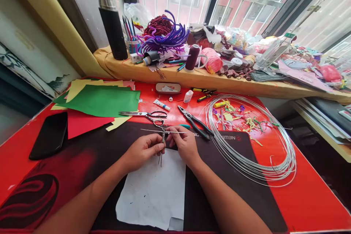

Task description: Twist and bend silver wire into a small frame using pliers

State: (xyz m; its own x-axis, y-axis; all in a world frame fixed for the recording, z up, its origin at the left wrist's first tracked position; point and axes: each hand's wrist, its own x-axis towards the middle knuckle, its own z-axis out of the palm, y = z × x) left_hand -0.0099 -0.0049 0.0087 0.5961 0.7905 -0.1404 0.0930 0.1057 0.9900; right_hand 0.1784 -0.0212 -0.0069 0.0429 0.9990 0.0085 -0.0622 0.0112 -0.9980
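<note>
A small wire figure [163, 138] is held up over the top of a white sheet of paper [156, 193]. Its body is wrapped with coiled wire, a thin straight wire crosses its upper part, and thin dark ends hang below. My left hand [146, 150] pinches the body between thumb and fingers. On the other side, my right hand [184, 143] is closed at the crossing wire, its thumb and fingertips pressed together close to the figure's top. Just beyond my hands lie scissors [145, 114] and black-handled pliers [193, 121]. My fingers partly hide the figure.
A large coil of silver wire [287, 153] lies right, around colourful scraps [251, 122]. Coloured paper [109, 98] and a black phone [49, 135] are left. A glue tube [161, 105] and white bottle [188, 96] stand beyond. The crowded sill holds a black thermos [113, 29].
</note>
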